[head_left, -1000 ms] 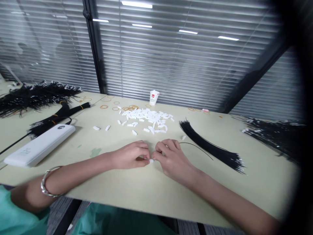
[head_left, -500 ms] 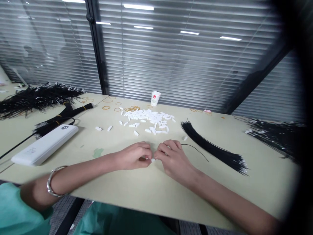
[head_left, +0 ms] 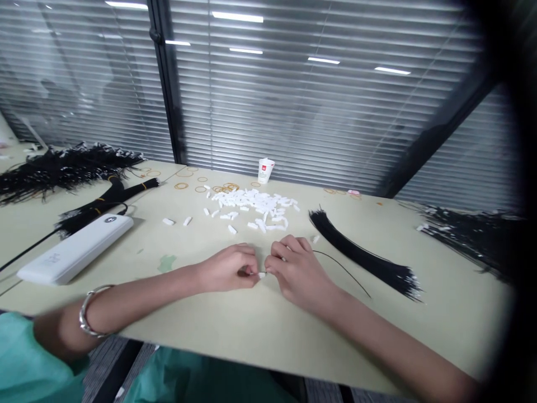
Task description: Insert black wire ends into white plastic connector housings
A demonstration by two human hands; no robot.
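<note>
My left hand (head_left: 229, 267) and my right hand (head_left: 296, 267) rest close together on the pale table (head_left: 235, 324), fingertips almost touching. Between them is a small white connector (head_left: 260, 275), pinched by my left fingers. My right hand pinches the end of a thin black wire (head_left: 344, 268) that trails off to the right. A heap of white connectors (head_left: 251, 202) lies beyond the hands. A bundle of black wires (head_left: 363, 254) lies to the right.
A white power bank (head_left: 75, 248) with a black cable sits at the left. Tied black wire bundles (head_left: 104, 197) and a loose black heap (head_left: 62, 168) lie far left, another heap (head_left: 474, 232) far right. A paper cup (head_left: 265, 169) and rubber bands (head_left: 222, 186) stand near the blinds.
The hands stay pinched together at the connector. The loose wire's tail has swung a little further right and toward me. The view shifted slightly.
</note>
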